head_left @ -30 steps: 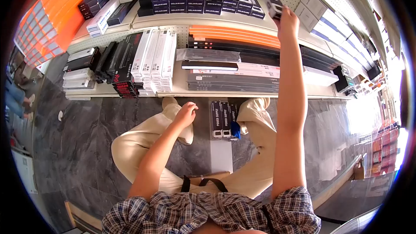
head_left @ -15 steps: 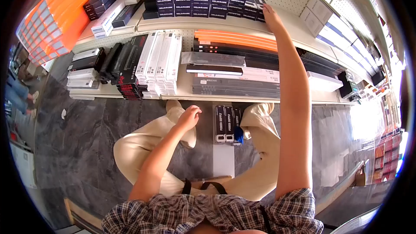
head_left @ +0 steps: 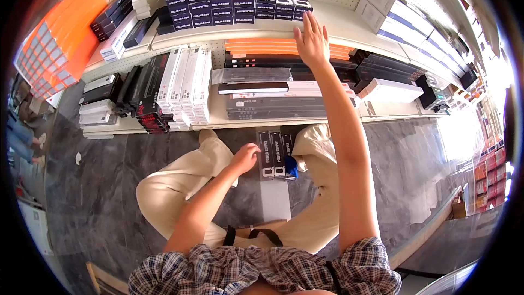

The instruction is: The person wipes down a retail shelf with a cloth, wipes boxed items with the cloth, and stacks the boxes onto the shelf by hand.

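My right hand [head_left: 314, 41] is raised at the front edge of the upper shelf with its fingers stretched out and apart, holding nothing. Its fingertips are just beneath the right end of a stack of dark blue boxes [head_left: 222, 0]; contact cannot be made out. Low down between my legs, my left hand [head_left: 245, 159] has loosely curled fingers and nothing visible in it. Those fingertips are close to the left side of several narrow black boxes marked POWER SUPPLY [head_left: 266, 154], which stand side by side on the floor. Something blue [head_left: 291, 167] lies against the right-hand box.
The lower shelf holds white boxes [head_left: 188, 84], black boxes [head_left: 150, 93] and long flat grey boxes [head_left: 275, 107]. An orange box [head_left: 60, 35] stands at upper left, white boxes [head_left: 382, 8] at upper right. Another person's legs [head_left: 22, 139] show at the far left.
My right hand has drawn back from the right end of the dark blue stack, fingers now spread. My left hand has shifted toward the floor boxes. The whole view has shifted slightly.
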The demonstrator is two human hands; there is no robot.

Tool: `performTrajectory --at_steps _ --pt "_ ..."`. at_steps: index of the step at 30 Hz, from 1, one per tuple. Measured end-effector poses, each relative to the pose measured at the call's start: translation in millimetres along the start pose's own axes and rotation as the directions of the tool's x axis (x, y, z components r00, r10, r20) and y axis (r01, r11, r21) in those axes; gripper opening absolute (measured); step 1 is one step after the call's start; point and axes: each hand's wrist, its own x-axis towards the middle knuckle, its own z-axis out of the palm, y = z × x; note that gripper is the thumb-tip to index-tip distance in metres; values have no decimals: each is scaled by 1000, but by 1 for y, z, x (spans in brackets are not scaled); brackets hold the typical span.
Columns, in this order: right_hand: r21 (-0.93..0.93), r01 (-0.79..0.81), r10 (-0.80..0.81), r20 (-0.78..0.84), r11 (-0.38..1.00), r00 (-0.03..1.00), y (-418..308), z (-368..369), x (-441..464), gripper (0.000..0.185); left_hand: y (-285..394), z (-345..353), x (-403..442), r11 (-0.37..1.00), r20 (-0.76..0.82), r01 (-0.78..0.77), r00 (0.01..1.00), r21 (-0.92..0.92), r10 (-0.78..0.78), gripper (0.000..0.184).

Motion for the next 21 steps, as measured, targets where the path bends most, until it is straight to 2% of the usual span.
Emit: performTrajectory --at_steps 1,2,4,5,8,12,13,14,15,16,17,18,19,20,21 --pt "21 -15 14 50 1000 999 -2 2 6 55 8 1 -1 1000 13 11 1000 -16 -11 18" --pt "-50 -10 16 127 999 992 -4 5 10 56 13 0 -1 1000 19 23 1000 -16 -23 18" --pt "-72 -6 14 112 997 994 -7 7 12 54 15 1 -2 1000 50 10 999 -25 -9 17" --pt "-68 -7 16 128 998 992 -6 5 11 54 15 3 -3 997 56 77 995 -8 -77 17" --pt "-110 78 -81 -19 991 997 -12 -7 -4 45 6 7 -10 998 68 59 996 -12 -58 16" --pt "114 133 -104 -230 984 968 -33 -17 -98 27 8 15 -16 992 89 129 988 9 -130 16" --pt "134 112 -79 -234 985 969 -40 -17 -132 27 13 16 -15 969 170 246 954 26 -246 19" --pt "223 -14 49 -155 975 987 -48 -14 -173 25 16 18 -14 934 248 354 901 53 -356 23" --pt "356 -92 150 -140 930 979 -52 -7 -209 21 13 25 -12 933 253 354 899 56 -357 23" --pt "444 -326 342 47 835 939 -57 1 -249 16 5 39 -11 886 232 462 860 25 -455 29" --pt "468 -473 460 150 746 875 -60 13 -284 10 -7 56 -13 826 216 564 808 -8 -549 37" --pt "315 -653 559 344 688 755 -62 29 -322 12 -28 80 -19 823 229 569 802 -7 -552 37" --pt "181 -775 620 502 606 603 -67 41 -358 15 -54 110 -29 742 221 641 766 -196 -603 40" --pt "95 -851 658 593 516 465 -73 47 -384 20 -68 126 -36 630 222 681 724 -373 -653 43" --pt "78 -816 611 623 573 489 -78 51 -396 24 -65 130 -36 618 282 752 660 -230 -697 52"
